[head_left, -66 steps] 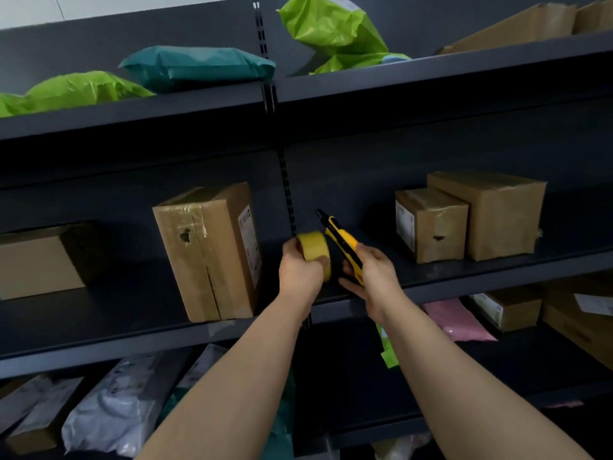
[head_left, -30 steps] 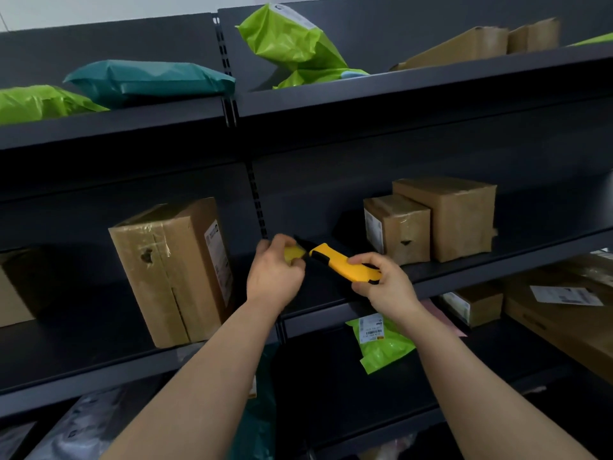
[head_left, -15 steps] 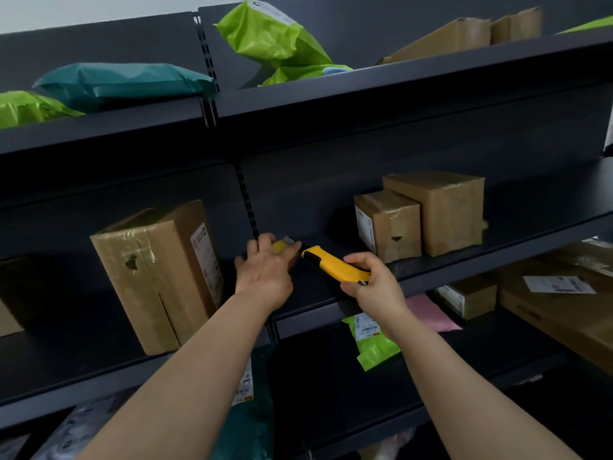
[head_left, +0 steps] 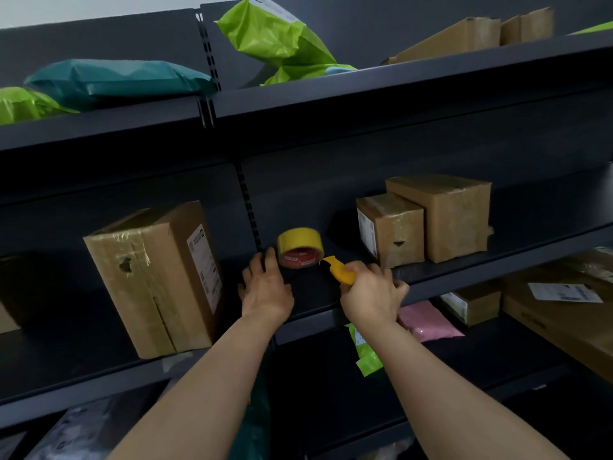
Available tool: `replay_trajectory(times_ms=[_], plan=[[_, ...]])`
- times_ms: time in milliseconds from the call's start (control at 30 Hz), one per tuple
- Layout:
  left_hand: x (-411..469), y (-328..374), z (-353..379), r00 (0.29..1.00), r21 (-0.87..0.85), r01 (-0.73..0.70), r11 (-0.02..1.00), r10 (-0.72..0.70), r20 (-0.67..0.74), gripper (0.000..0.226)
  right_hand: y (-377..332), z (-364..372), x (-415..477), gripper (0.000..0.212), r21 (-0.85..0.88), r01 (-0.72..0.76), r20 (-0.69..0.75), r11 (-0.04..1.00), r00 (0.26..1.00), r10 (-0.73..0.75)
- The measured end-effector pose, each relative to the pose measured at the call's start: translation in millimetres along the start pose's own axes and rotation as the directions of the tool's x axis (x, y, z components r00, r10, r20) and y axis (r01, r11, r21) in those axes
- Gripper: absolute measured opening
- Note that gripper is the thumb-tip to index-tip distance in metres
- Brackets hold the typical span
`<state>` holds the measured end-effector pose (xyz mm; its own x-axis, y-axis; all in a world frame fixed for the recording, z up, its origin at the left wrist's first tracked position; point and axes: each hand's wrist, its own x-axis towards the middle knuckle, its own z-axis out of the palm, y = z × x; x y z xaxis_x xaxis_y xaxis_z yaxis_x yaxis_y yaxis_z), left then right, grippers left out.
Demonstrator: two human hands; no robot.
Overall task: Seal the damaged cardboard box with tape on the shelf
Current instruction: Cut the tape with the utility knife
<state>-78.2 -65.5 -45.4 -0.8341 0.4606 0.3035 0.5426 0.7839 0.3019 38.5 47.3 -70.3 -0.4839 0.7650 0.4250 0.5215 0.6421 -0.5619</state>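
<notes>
A tall cardboard box (head_left: 156, 280) stands on the dark middle shelf (head_left: 464, 277) at the left, with a torn hole near its upper front and a split down its lower front. A yellow tape roll (head_left: 300, 247) lies on the shelf to the right of the box. My left hand (head_left: 265, 288) rests just in front of the roll, fingers apart, holding nothing. My right hand (head_left: 371, 295) grips a yellow utility knife (head_left: 338, 272), whose tip points at the roll.
Two smaller cardboard boxes (head_left: 391, 229) (head_left: 444, 215) stand on the same shelf to the right; the nearer one has a small hole. Green and teal mailer bags (head_left: 116, 79) lie on the upper shelf. More parcels and a pink bag (head_left: 428, 322) fill the lower shelf.
My left hand has set the tape roll down on the shelf and let go of it. My right hand still holds the knife, moved slightly toward the roll.
</notes>
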Motion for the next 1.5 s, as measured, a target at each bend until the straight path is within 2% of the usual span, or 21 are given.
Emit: replay_trajectory(times_ms=[267, 467, 600, 667, 733, 800, 900, 1033, 1100, 1133, 1200, 1267, 1367, 1433, 1500], plan=[[-8.8, 1.2, 1.9, 1.0, -0.031, -0.002, 1.0, 0.002, -0.012, 0.077, 1.3, -2.7, -2.3, 0.038, -0.006, 0.038, 0.004, 0.999, 0.999, -0.038], [-25.1, 11.9, -6.9, 0.986, -0.12, -0.157, 0.98, 0.148, -0.082, 0.073, -22.3, -8.2, -7.9, 0.032, 0.053, 0.104, -0.025, 0.993, 0.994, -0.103], [-48.3, 10.1, -25.3, 0.958, -0.183, -0.236, 0.954, 0.197, -0.209, 0.072, -43.6, -5.2, -16.7, 0.03, 0.101, 0.156, -0.057, 0.983, 0.987, -0.151], [-60.4, -1.2, -34.6, 0.913, -0.193, -0.316, 0.929, 0.243, -0.327, 0.063, -58.7, -2.1, -25.1, 0.03, 0.108, 0.192, -0.092, 0.975, 0.979, -0.182], [-68.8, -21.2, -45.3, 0.813, -0.139, -0.425, 0.895, 0.309, -0.494, 0.051, -78.3, 1.3, -36.1, 0.032, 0.136, 0.235, -0.097, 0.962, 0.97, -0.223], [-73.9, -46.1, -57.0, 0.722, -0.098, -0.47, 0.877, 0.318, -0.614, 0.042, -100.3, 5.9, -46.6, 0.032, 0.229, 0.276, -0.062, 0.934, 0.961, -0.269], [-81.1, -83.1, -78.2, 0.664, -0.116, -0.44, 0.89, 0.236, -0.71, 0.032, -134.6, 14.8, -65.0, 0.032, 0.432, 0.288, 0.004, 0.855, 0.947, -0.321], [-82.4, -138.5, -97.7, 0.604, -0.171, -0.376, 0.911, 0.101, -0.79, 0.021, -169.2, 27.3, -94.4, 0.048, 0.604, 0.114, 0.176, 0.789, 0.946, -0.271], [-80.5, -162.8, -103.0, 0.638, -0.274, -0.3, 0.914, -0.021, -0.769, 0.024, -177.0, 33.6, -102.7, 0.054, 0.6, 0.029, 0.241, 0.799, 0.946, -0.215], [-78.5, -173.5, -103.5, 0.696, -0.357, -0.236, 0.904, -0.1, -0.711, 0.025, -178.6, 36.5, -106.0, 0.056, 0.593, -0.007, 0.256, 0.805, 0.95, -0.181], [-71.4, -192.6, -99.2, 0.848, -0.516, -0.075, 0.853, -0.218, -0.483, 0.022, -179.8, 42.5, -113.1, 0.054, 0.567, -0.063, 0.272, 0.821, 0.955, -0.114], [-66.3, -205.0, -93.3, 0.952, -0.594, 0.013, 0.804, -0.191, -0.237, 0.026, -181.3, 47.2, -119.9, 0.049, 0.543, -0.099, 0.265, 0.834, 0.962, -0.058], [-68.3, -213.9, -88.2, 0.996, -0.662, -0.019, 0.75, -0.043, -0.077, 0.036, -187.5, 47.2, -124.5, 0.039, 0.573, -0.164, 0.233, 0.803, 0.972, 0.032], [-67.6, -216.7, -87.1, 0.996, -0.687, -0.071, 0.723, 0.02, -0.082, 0.034, -191.3, 43.4, -125.8, 0.033, 0.599, -0.184, 0.195, 0.779, 0.978, 0.081], [-66.1, -217.5, -92.6, 0.989, -0.715, -0.118, 0.689, 0.017, -0.146, 0.036, -196.2, 38.6, -129.4, 0.031, 0.622, -0.144, 0.138, 0.769, 0.988, 0.073]])
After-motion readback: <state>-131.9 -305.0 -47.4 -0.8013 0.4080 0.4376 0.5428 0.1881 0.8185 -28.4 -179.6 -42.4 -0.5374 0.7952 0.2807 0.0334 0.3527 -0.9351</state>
